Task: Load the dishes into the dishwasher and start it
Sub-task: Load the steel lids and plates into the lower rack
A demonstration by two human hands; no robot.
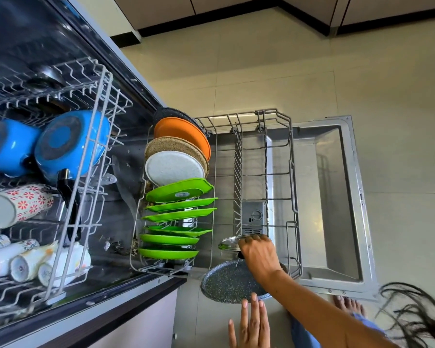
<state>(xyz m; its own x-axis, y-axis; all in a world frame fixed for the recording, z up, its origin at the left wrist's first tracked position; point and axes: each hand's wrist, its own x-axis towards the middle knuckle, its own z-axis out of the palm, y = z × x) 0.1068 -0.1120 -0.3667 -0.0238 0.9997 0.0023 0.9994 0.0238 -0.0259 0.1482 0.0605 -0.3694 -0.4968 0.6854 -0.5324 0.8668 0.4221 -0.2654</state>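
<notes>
Reaching into the lower rack [293, 187], the right hand [259, 254] is gripping a glass lid [227, 243] with curled fingers, just beside the row of green plates [176, 217]. The left hand [251, 325] is hovering with straight, spread fingers, its fingertips touching a speckled pan [226, 282] at the rack's near edge.

Bright daylight, glare on door [319, 172], wide-angle edge distortion.
</notes>
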